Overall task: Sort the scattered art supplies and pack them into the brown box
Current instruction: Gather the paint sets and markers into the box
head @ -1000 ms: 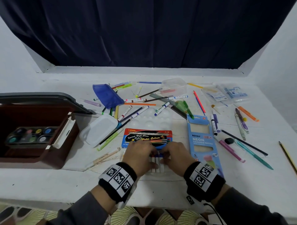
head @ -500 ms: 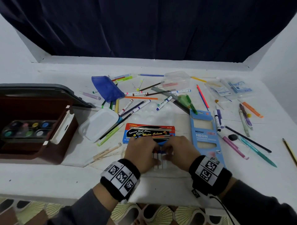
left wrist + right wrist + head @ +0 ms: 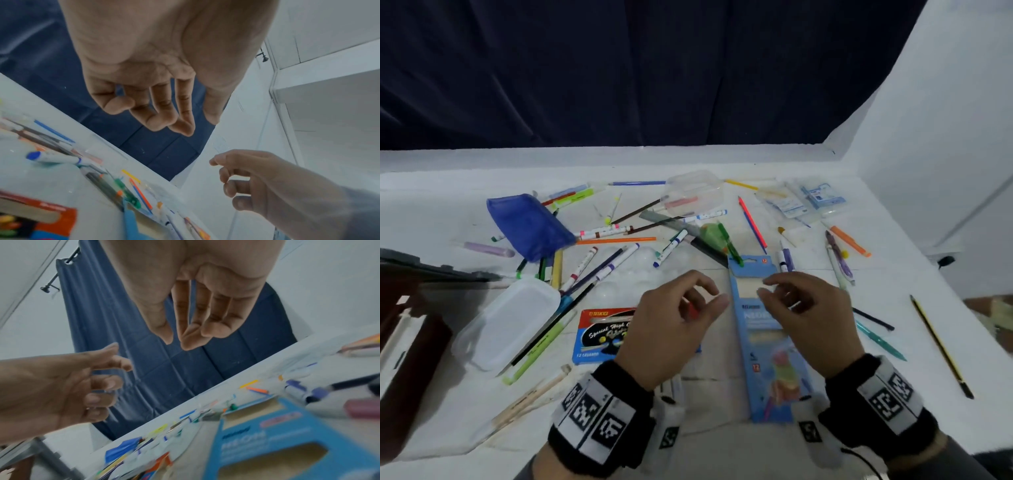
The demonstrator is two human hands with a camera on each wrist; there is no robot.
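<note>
**Both hands raised above the scattered supplies**

Your white table carries the scatter of pens, markers and pencils. The brown box sits open at your far left edge. A blue pencil carton lies flat before you, beside a red-and-blue watercolour box and a clear plastic case. A blue pouch lies farther back. Your left hand hangs above the watercolour box, fingers loosely curled, gripping nothing. Your right hand hangs above the carton, thumb and fingers drawn near each other but relaxed, nothing between them in the wrist view.
</note>
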